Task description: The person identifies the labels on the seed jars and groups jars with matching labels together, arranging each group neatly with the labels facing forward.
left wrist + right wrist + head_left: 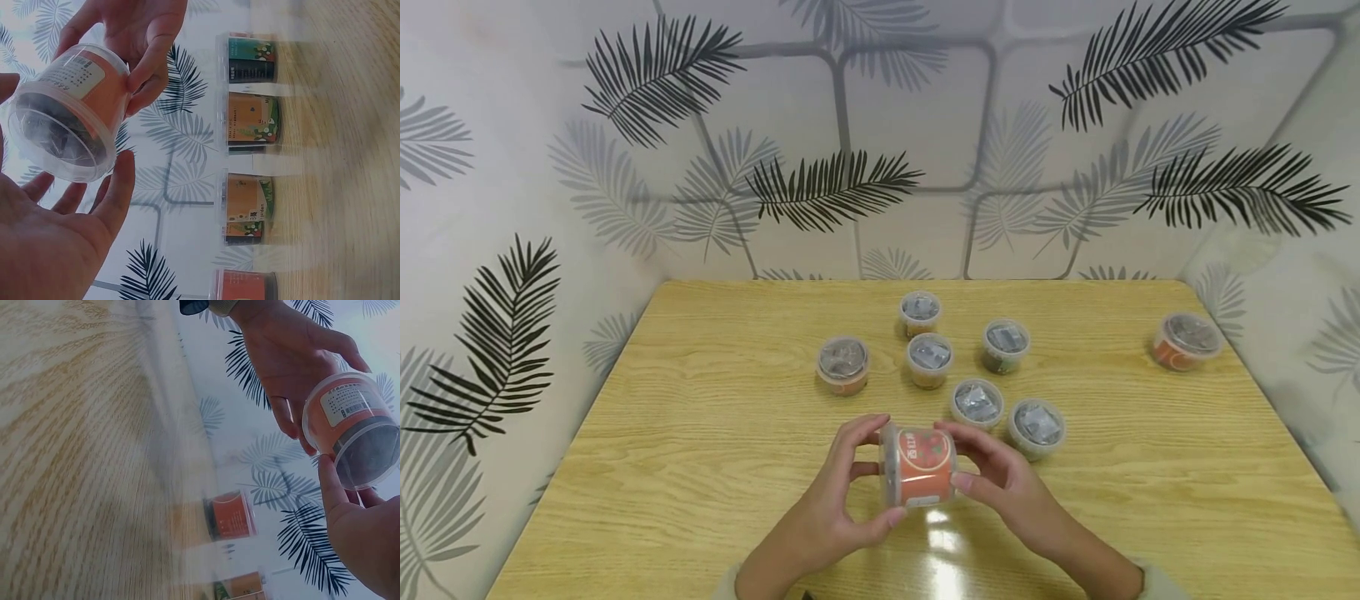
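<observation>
A clear plastic tub with an orange-red label and a tomato picture is held on its side above the table. My left hand grips it around the lid end, thumb at the lower rim and fingers along the top. At the base end, the right hand pinches it between thumb and fingers. The left wrist view shows dark contents through the clear lid. A white printed sticker appears on the tub's side in the right wrist view.
Several smaller lidded tubs with packets inside, among them one tub, stand just beyond my hands on the wooden table. A wider orange-labelled tub is left of them; another tub stands near the right edge. Leaf-patterned cloth rises behind.
</observation>
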{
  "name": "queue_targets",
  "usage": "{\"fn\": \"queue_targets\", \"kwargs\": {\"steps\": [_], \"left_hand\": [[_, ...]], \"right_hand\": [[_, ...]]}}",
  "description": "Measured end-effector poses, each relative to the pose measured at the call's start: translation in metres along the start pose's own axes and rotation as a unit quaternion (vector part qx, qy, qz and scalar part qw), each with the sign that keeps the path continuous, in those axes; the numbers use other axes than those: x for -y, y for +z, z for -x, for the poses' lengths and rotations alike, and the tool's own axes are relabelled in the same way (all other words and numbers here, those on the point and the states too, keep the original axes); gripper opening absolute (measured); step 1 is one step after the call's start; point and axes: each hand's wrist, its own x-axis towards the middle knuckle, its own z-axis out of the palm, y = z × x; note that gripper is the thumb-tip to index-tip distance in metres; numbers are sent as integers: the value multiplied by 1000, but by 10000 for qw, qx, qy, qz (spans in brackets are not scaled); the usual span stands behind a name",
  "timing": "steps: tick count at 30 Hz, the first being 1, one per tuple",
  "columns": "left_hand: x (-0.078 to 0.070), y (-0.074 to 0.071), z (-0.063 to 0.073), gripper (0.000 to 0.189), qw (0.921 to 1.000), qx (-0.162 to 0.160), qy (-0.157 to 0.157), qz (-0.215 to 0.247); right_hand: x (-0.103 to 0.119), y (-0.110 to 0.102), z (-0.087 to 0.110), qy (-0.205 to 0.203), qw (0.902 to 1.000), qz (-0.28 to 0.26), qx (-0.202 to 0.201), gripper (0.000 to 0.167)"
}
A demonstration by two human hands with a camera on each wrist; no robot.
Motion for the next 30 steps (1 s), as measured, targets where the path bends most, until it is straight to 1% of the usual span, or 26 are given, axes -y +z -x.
{"fn": "queue_targets", "kwargs": {"steps": [1, 3, 7, 11, 12, 13, 14, 18, 20, 22, 26, 28, 30], "left_hand": [[3, 1, 1, 79, 10000, -6, -50, 15], [12, 2, 4, 78, 9996, 5, -275, 113], [26, 4, 9, 76, 9966, -27, -771, 294], [29, 6, 11, 75, 9934, -121, -1057, 440], [29, 6, 10, 74, 9932, -132, -1061, 467], [24, 6, 9, 73, 9930, -162, -1057, 499], [25, 6, 8, 73, 9931, -189, -1037, 521], [23, 6, 7, 74, 9941, -300, -910, 515], [23, 7, 7, 76, 9946, -336, -853, 490], [16, 6, 5, 76, 9955, -332, -751, 469], [2, 4, 0, 76, 9982, -223, -436, 354], [-3, 3, -1, 77, 9991, -149, -302, 243], [-5, 2, -2, 77, 9996, -83, -204, 154]], "right_hand": [[0, 0, 0, -62, 10000, -29, -11, 47], [-1, 0, -1, -159, 9998, -69, -34, 47], [-1, 1, -2, -301, 9989, -357, -25, 48], [-3, 3, -2, -528, 9966, -622, 64, 50], [-4, 3, -2, -591, 9962, -640, 96, 51], [-4, 4, -2, -612, 9959, -653, 104, 51], [-4, 4, -2, -659, 9955, -662, 132, 52], [-2, 3, -2, -536, 9966, -565, 249, 54], [0, 2, -3, -383, 9981, -389, 276, 53], [1, 1, -2, -188, 9992, -191, 283, 51], [2, -1, -1, 215, 9994, 217, 179, 47], [2, -1, -1, 384, 9986, 332, 139, 45], [3, 0, -1, 463, 9981, 399, 108, 43]]}}
